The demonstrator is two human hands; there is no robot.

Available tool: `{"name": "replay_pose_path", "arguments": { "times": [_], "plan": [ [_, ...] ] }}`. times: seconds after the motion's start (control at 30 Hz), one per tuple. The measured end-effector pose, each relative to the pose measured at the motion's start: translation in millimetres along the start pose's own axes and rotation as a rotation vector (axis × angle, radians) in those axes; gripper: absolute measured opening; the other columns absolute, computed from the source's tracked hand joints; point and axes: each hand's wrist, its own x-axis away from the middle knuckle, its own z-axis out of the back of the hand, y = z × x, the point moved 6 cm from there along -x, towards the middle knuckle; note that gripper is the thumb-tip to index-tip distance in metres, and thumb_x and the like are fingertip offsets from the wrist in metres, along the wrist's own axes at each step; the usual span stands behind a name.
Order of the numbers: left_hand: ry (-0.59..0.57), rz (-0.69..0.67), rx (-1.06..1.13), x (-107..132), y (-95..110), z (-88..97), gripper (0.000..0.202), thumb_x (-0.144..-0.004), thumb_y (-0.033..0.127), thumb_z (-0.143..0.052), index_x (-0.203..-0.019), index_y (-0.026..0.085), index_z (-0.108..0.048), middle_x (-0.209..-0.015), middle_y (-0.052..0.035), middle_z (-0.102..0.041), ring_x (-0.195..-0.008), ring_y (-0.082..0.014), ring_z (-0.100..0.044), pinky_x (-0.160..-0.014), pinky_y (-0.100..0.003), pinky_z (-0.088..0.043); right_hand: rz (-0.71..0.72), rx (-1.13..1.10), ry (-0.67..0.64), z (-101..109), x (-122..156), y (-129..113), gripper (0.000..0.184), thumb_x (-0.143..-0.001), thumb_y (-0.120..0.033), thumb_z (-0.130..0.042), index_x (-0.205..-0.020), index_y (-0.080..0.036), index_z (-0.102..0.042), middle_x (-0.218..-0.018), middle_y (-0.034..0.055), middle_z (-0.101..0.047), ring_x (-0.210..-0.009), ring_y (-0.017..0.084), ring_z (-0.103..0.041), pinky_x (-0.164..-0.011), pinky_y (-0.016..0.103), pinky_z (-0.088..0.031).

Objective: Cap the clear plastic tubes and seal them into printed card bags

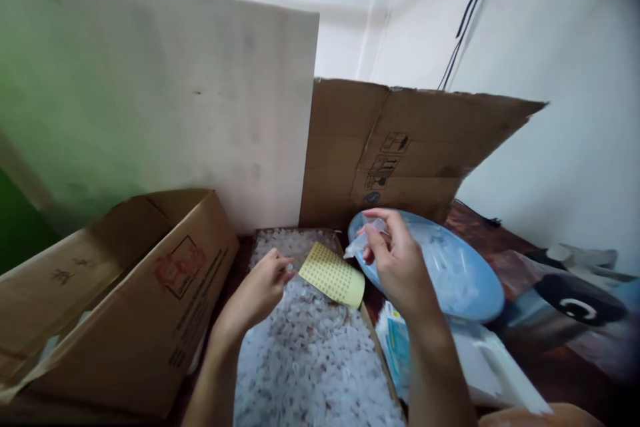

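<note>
My right hand (397,257) is closed around a small clear plastic tube or bottle (365,240), its narrow end pointing down to the left, above the edge of the blue basin. To the left, my left hand (265,287) is pinched shut, with a small translucent plastic piece (290,268) at its fingertips. Beneath both hands lies a shallow box full of small translucent plastic pieces (315,360). Between the hands, a curled yellow sheet of small printed stickers (333,277) rests on these pieces.
An open cardboard box (170,293) stands at the left. On the right is a blue basin (493,290) with clear plastic items (445,267). Blue-and-white packaging (395,340) lies below it. A cardboard sheet (340,147) and a white board (200,93) stand behind.
</note>
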Motion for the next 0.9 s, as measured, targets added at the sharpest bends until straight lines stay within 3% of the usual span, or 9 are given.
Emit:
{"name": "replay_pose_path", "arguments": {
  "times": [0.13, 0.27, 0.4, 0.67, 0.9],
  "plan": [
    [0.095, 0.088, 0.218, -5.1, -23.4, 4.9, 0.032, -0.096, 0.041, -0.054, -0.103, 0.015, -0.072, -0.09, -0.0037, -0.053, -0.083, -0.0206, -0.057, -0.083, -0.035, -0.045, -0.047, 0.051, 0.011, -19.4, -8.4, 22.6, 0.029, -0.1, -0.048, -0.058, -0.119, -0.026, -0.064, -0.064, -0.0049, -0.055, -0.053, 0.016, -0.053, -0.052, 0.029, -0.041],
    [0.127, 0.16, 0.32, -7.7, -28.1, -2.5, 0.036, -0.096, 0.045, -0.059, -0.077, 0.016, -0.067, -0.087, -0.0038, -0.055, -0.085, -0.0208, -0.059, -0.083, -0.033, -0.044, -0.1, 0.089, -0.005, -31.5, -11.5, 40.6, 0.029, -0.093, -0.051, -0.069, -0.104, -0.025, -0.063, -0.06, -0.0053, -0.058, -0.052, 0.016, -0.057, -0.055, 0.031, -0.043],
    [0.073, 0.108, 0.25, -10.9, -17.1, -10.2, 0.043, -0.103, 0.047, -0.054, -0.073, 0.017, -0.065, -0.08, -0.0015, -0.053, -0.079, -0.0182, -0.056, -0.075, -0.03, -0.039, -0.167, -0.023, -0.11, -40.9, -9.8, 48.3, 0.037, -0.085, -0.054, -0.078, -0.086, -0.023, -0.058, -0.067, -0.0011, -0.066, -0.057, 0.018, -0.065, -0.057, 0.032, -0.05],
    [0.051, -0.025, 0.11, -5.7, 12.1, -0.2, 0.039, -0.11, 0.039, -0.047, -0.081, 0.018, -0.062, -0.083, 0.0005, -0.054, -0.076, -0.0146, -0.052, -0.072, -0.029, -0.035, -0.143, -0.235, -0.313, -49.2, -1.8, 29.5, 0.028, -0.09, -0.042, -0.078, -0.088, -0.022, -0.059, -0.09, 0.0018, -0.072, -0.066, 0.014, -0.069, -0.062, 0.029, -0.055],
    [0.101, -0.108, 0.015, 2.3, 33.0, 8.5, 0.039, -0.112, 0.038, -0.041, -0.08, 0.018, -0.051, -0.085, 0.0005, -0.054, -0.075, -0.0144, -0.05, -0.071, -0.03, -0.034, -0.085, -0.21, -0.387, -49.9, -1.0, 17.4, 0.028, -0.085, -0.04, -0.083, -0.085, -0.022, -0.06, -0.087, 0.0001, -0.072, -0.067, 0.016, -0.069, -0.063, 0.031, -0.054]
  ]
}}
